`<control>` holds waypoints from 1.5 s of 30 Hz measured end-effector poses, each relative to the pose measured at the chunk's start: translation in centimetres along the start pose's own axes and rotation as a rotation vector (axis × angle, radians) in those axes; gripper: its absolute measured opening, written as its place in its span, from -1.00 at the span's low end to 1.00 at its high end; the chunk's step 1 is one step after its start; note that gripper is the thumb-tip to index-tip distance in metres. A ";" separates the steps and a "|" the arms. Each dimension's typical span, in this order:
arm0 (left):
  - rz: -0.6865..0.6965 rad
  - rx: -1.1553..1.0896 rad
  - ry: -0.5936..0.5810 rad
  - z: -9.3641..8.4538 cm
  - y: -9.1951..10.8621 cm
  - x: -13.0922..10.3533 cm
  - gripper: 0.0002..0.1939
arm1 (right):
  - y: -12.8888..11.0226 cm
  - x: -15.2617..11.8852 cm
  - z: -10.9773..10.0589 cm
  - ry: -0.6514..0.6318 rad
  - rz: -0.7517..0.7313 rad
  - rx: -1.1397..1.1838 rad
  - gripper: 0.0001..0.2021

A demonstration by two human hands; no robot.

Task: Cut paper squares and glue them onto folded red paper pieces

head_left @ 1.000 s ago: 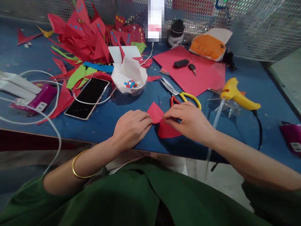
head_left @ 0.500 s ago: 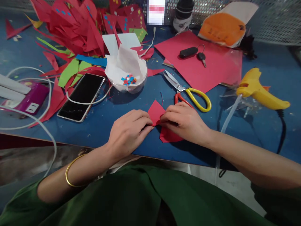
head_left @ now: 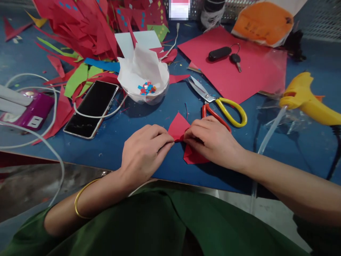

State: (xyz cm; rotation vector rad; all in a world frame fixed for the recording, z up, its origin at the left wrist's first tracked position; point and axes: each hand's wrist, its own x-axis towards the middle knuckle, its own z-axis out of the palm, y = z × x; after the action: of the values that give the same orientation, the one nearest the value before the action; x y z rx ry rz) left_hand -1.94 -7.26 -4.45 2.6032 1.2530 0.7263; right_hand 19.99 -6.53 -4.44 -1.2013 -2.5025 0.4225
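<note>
A small red paper piece (head_left: 178, 126) stands between my two hands, its pointed top toward the back of the table. My left hand (head_left: 147, 149) pinches its left lower edge between thumb and fingers. On the other side my right hand (head_left: 213, 142) closes its fingertips on the right edge of the same piece. Another part of folded red paper (head_left: 194, 156) shows under my right hand; whether it joins the upper piece I cannot tell. Scissors (head_left: 209, 98) with yellow and red handles lie just behind my right hand.
A white paper-lined bowl (head_left: 160, 80) with colored bits sits behind my hands. At left are a phone (head_left: 92, 108), white cable and a purple box (head_left: 39, 108). Red sheets (head_left: 255, 71) with keys, and a yellow glue gun (head_left: 301, 94), are at right. Cut papers (head_left: 87, 32) are piled at back left.
The view has shifted slightly, so items on the right appear farther right. The red piece looks a little more bent between my fingers; both hands keep their pinch.
</note>
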 end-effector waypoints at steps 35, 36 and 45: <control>-0.128 -0.086 -0.002 0.2 -0.2 0.3 -0.94 | -0.5 0.1 0.0 0.001 0.094 0.003 -0.86; -0.122 -0.083 -0.005 0.2 -0.3 0.4 -0.93 | -0.5 0.1 0.0 -0.002 0.096 0.003 -0.86; -0.107 -0.095 -0.047 0.1 -0.4 0.6 -0.93 | -0.7 0.1 0.3 0.022 0.100 -0.021 -0.86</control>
State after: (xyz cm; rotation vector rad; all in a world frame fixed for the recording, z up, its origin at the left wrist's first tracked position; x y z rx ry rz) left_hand -1.87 -6.54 -4.44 2.4434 1.2994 0.6835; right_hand 19.38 -6.91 -4.43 -1.3366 -2.4415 0.4061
